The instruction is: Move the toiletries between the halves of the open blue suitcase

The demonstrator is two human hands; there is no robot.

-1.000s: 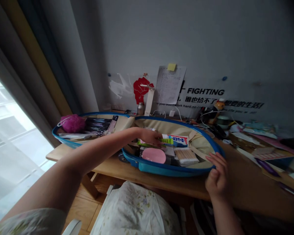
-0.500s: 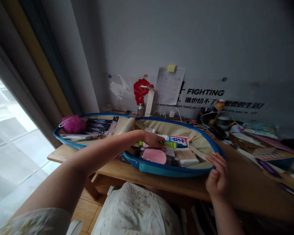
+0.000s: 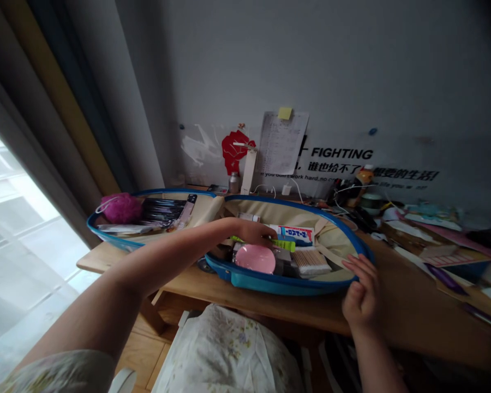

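Note:
An open blue-rimmed suitcase [image 3: 282, 286] lies on a wooden desk [image 3: 245, 305], lined in beige. My left hand [image 3: 253, 232] reaches into its right half and grips a lime-green stick-shaped item [image 3: 284, 245], possibly a toothbrush. Just behind that lies a white and blue toothpaste box [image 3: 292, 234]. Below my hand sits a round pink item [image 3: 255, 258], and a pack of cotton swabs [image 3: 311, 262] lies to its right. My right hand [image 3: 362, 292] holds the suitcase's front rim.
The suitcase's left half holds a magenta bath sponge [image 3: 120, 208] and black packets [image 3: 161, 211]. Papers, cables and bottles crowd the desk's right side. A grey wall stands behind it, a curtained window lies left, and a fabric-covered chair back sits below.
The round pink item has tilted up and looks rounder. The lime-green item has shifted slightly with my left hand. My right hand stays on the rim.

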